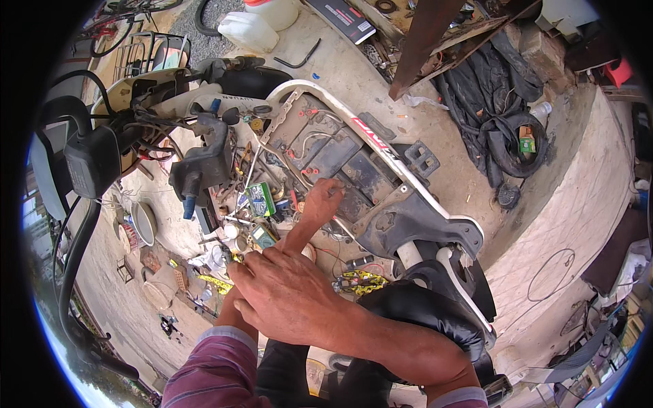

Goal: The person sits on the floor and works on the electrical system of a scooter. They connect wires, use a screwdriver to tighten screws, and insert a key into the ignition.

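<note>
An electric scooter (435, 217) lies stripped below me, its floor panel off and several dark batteries (354, 170) with red wires showing. My left hand (321, 198) reaches far forward into the battery bay, fingers curled down at the wires beside a battery; I cannot see whether it grips anything. My right hand (286, 296) is large in the foreground, crossing over my left forearm, fingers loosely spread and pointing left. I see nothing in its grip. The black seat (422, 309) sits under my right forearm.
The handlebar and a black front cover (204, 163) are at the left. Small parts, a green circuit board (260, 198) and yellow-black wiring (360, 280) lie around the bay. White jugs (252, 30), a rusty beam (428, 37) and black tubes (490, 102) lie behind on the concrete.
</note>
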{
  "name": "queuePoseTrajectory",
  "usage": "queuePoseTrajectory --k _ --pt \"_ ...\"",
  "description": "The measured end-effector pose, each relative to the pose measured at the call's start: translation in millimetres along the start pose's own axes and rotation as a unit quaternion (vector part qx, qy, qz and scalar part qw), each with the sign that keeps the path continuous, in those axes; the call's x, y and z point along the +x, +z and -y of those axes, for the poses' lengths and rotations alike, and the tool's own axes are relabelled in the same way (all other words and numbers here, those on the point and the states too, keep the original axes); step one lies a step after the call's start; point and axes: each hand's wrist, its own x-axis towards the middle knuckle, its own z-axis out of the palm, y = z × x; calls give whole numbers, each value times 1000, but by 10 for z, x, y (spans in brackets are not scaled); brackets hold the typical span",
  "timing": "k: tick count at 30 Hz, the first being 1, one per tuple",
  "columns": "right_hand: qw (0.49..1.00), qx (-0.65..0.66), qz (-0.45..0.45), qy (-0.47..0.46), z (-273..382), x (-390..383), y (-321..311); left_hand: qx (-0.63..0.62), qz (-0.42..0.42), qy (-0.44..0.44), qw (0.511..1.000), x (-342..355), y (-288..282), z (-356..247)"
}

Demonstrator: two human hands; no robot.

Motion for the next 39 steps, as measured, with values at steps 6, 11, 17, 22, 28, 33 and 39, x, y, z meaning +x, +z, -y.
queuePoseTrajectory --k 6,11,17,22,28,33,39 --pt "995 11 -94 -3 -23 30 -498 -46 32 -9 998 -26 -41 -283" --pt "994 20 -105 5 -72 107 -674 -106 40 46 992 88 52 -429" --pt "997 8 -68 35 -177 161 -571 -145 48 59 987 207 119 -356" --pt "998 6 -21 64 -262 171 -545 -138 76 10 987 121 -69 -249" --pt "993 53 -2 104 -289 195 -601 -117 62 24 991 73 -203 -207" --pt "992 58 3 112 -372 220 -595 -101 84 19 991 109 -176 -226" --pt "991 67 -6 117 -453 201 -546 -152 65 1 986 41 -142 -170"
